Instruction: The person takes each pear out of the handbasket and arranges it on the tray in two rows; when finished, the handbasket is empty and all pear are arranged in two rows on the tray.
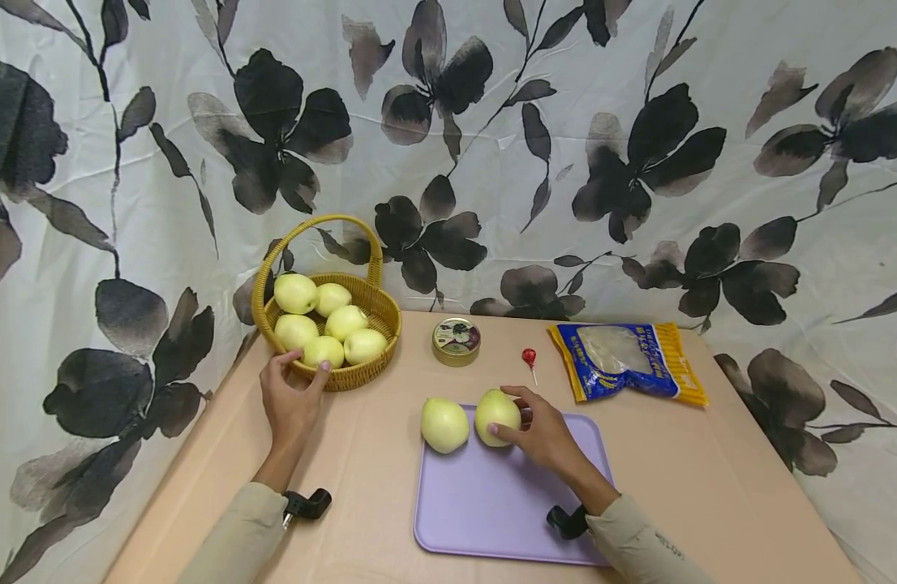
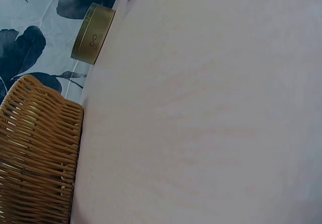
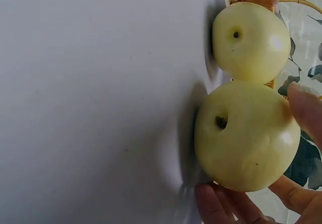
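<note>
My right hand [image 1: 539, 430] grips a pale yellow-green apple [image 1: 496, 417] between thumb and fingers, over the back edge of the lilac tray [image 1: 492, 511]. A second apple [image 1: 444, 425] sits just left of it on the tray's back left corner. In the right wrist view the held apple [image 3: 246, 136] shows its dimple, close beside the other apple [image 3: 251, 43]. My left hand [image 1: 291, 397] holds the near rim of the yellow wicker basket [image 1: 357, 377], next to an apple [image 1: 323, 352] among several inside. The left wrist view shows the basket's woven side [image 2: 37, 153], without the hand.
Behind the tray stands a round gold tin [image 1: 456, 342]. A red lollipop [image 1: 530, 361] lies to its right, then a blue and yellow packet [image 1: 627, 362] near the back right of the table [image 1: 733, 487]. A floral curtain [image 1: 507, 162] hangs behind the table.
</note>
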{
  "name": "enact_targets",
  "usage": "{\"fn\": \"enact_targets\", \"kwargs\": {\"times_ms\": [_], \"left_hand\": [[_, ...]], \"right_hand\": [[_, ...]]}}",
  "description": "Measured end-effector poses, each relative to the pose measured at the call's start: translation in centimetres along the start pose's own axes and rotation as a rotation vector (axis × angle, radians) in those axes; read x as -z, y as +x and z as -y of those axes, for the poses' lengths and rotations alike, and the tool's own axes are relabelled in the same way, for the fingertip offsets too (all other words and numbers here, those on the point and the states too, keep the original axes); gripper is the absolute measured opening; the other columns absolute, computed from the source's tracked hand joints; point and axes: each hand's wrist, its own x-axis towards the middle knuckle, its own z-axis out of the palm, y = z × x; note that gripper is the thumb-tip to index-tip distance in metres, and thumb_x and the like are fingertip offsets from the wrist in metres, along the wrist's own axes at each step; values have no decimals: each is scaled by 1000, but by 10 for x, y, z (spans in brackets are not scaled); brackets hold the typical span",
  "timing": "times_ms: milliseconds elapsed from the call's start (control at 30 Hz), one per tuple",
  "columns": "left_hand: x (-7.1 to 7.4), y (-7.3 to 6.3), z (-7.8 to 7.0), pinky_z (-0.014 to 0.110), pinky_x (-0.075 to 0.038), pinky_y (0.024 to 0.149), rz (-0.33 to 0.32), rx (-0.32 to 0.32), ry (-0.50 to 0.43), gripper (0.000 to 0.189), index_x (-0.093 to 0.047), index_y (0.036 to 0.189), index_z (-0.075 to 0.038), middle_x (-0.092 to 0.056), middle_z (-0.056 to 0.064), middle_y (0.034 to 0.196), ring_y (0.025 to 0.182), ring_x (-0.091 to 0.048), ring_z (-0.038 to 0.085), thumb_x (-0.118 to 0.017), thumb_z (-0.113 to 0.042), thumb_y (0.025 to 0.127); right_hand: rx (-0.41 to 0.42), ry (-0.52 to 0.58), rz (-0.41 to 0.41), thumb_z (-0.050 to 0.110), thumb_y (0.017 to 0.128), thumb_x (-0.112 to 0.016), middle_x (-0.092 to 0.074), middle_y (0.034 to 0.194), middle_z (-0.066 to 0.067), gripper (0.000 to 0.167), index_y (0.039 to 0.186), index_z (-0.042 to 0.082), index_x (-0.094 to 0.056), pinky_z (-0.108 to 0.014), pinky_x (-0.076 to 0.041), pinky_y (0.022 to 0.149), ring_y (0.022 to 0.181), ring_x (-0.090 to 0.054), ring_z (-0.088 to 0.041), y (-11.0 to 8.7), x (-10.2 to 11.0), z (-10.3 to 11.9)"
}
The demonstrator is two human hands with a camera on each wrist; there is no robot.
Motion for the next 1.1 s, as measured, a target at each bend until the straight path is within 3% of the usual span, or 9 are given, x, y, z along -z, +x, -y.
{"fn": "enact_targets", "kwargs": {"times_ms": [233,600,733,933,1100], "left_hand": [[-1,0,-1,55,-42,120,1,1,-2,57,-56,137,-4,-41,21,150,148,-44,41,-84,-27,93],[-1,0,0,55,-39,122,-6,4,9,58,-56,139,-5,-40,21,150,147,-44,39,-83,-28,93],[-1,0,1,55,-40,121,-8,0,4,58,-55,139,-4,-41,21,149,147,-45,39,-83,-27,93],[-1,0,2,55,-41,121,-8,3,4,58,-56,139,-5,-41,21,149,147,-45,39,-83,-27,93],[-1,0,1,56,-40,122,-8,-4,0,57,-56,138,-4,-41,22,149,147,-44,41,-83,-27,93]], "right_hand": [[5,-24,-14,28,83,-94,-70,130,-14,77,150,19,-58,-42,-60,89,111,-71,-26,-2,3,0],[44,-6,-17,23,81,-95,-71,127,-14,71,145,22,-62,-32,-56,82,105,-71,-24,1,-4,2],[58,-23,-21,25,81,-95,-71,128,-14,74,147,20,-61,-34,-57,82,105,-72,-24,1,-6,4],[103,-61,-65,28,85,-92,-67,140,-18,76,151,21,-57,-53,-59,99,120,-70,-36,3,4,13],[208,-77,-93,30,85,-92,-64,146,-15,76,152,21,-56,-56,-54,109,131,-62,-36,13,9,44]]}}
